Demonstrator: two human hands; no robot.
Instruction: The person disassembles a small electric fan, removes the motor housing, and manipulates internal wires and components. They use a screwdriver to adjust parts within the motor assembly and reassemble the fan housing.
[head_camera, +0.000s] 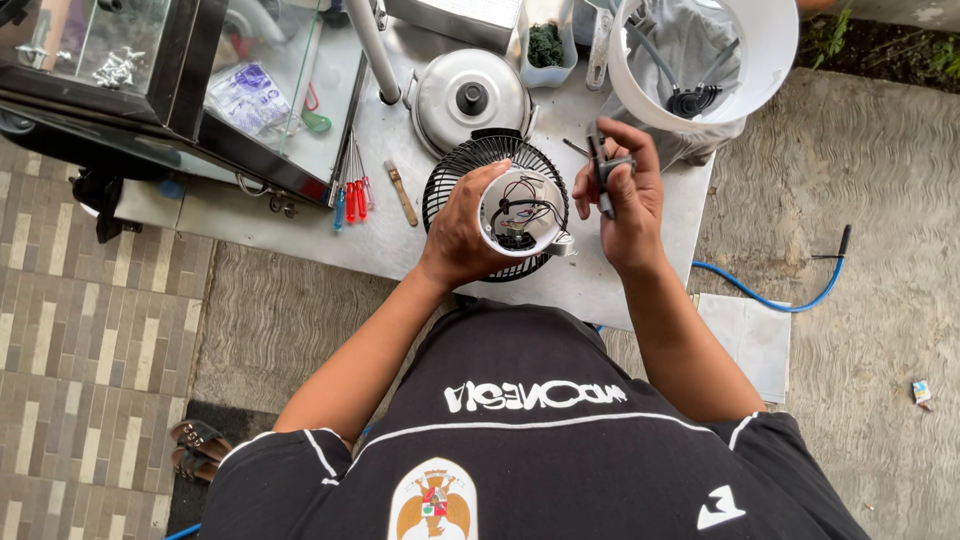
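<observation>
My left hand (462, 232) grips the white round motor housing (524, 211) of a small fan, open side up with black and red wires showing inside. The housing sits on the fan's black wire grille (447, 182), which rests on the metal table (620, 285). My right hand (625, 200) is just right of the housing and holds a dark, slim tool (602, 172) upright between thumb and fingers.
Red and blue screwdrivers (350, 195) and a wooden-handled tool (402, 193) lie left of the fan. A steel pot lid (470, 97) is behind it. A white bucket-like shell (700, 60) with cables stands at back right. A glass cabinet (180, 80) fills the left. A blue hose (760, 295) lies on the floor.
</observation>
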